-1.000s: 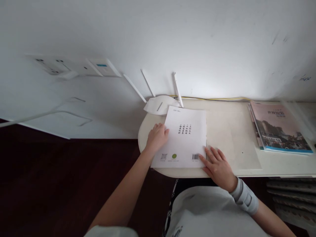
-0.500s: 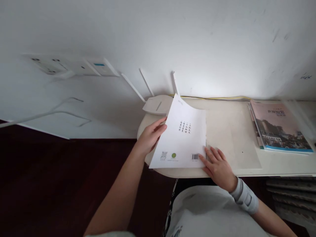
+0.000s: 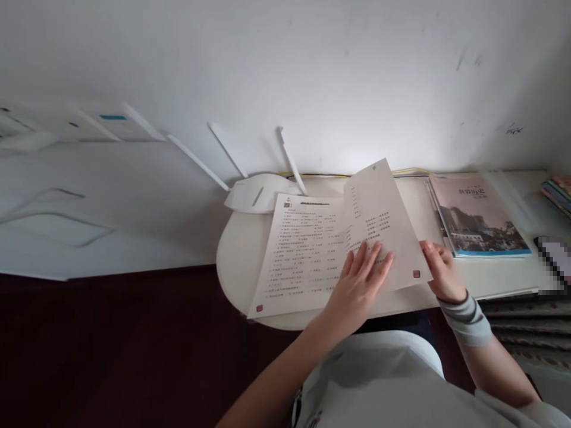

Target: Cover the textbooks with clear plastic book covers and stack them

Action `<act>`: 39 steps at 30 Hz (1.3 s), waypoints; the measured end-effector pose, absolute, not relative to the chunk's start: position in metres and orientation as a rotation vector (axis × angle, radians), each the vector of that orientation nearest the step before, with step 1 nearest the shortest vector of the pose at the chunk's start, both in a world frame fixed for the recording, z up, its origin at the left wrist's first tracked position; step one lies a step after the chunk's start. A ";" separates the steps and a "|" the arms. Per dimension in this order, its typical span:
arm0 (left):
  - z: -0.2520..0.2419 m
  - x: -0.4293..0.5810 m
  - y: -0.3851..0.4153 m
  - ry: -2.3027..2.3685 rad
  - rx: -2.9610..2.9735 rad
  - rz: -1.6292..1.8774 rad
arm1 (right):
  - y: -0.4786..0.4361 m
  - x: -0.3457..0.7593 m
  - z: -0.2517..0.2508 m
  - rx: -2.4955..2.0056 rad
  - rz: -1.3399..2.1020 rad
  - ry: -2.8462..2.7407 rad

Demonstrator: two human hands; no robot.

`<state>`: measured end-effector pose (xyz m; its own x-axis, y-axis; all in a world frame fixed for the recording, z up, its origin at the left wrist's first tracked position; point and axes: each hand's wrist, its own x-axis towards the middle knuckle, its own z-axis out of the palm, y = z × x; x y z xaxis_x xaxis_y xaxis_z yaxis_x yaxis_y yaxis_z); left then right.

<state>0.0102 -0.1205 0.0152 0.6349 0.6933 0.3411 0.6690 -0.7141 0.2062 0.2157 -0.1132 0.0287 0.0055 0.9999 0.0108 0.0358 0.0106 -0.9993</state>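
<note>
A thin white workbook lies open on the rounded end of a cream desk. Its left page shows printed lines of text. The right-hand leaf is raised and slanting. My left hand lies flat on the lower part of that leaf near the fold, fingers stretched out. My right hand sits at the leaf's right edge, fingers curled on the paper; a grey cuff covers the wrist.
A white router with several antennas stands against the wall behind the workbook. A pink-covered textbook lies on a stack to the right, with more books at the far right. Wall sockets are at the left. Yellow cable runs along the wall.
The closed workbook was lifted at its left edge by my left hand and swung open to the right. My left hand now rests on the turned leaf, my right hand moved to its right edge.
</note>
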 end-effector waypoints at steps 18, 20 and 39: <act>0.045 0.004 -0.168 0.906 2.834 1.723 | -0.099 0.109 0.019 -0.756 1.974 -0.501; 0.039 0.002 -0.164 0.969 2.900 1.602 | -0.101 0.110 0.018 -0.779 1.958 -0.532; 0.008 0.027 -0.126 1.337 2.911 0.637 | -0.120 0.210 -0.020 -1.692 0.230 -1.886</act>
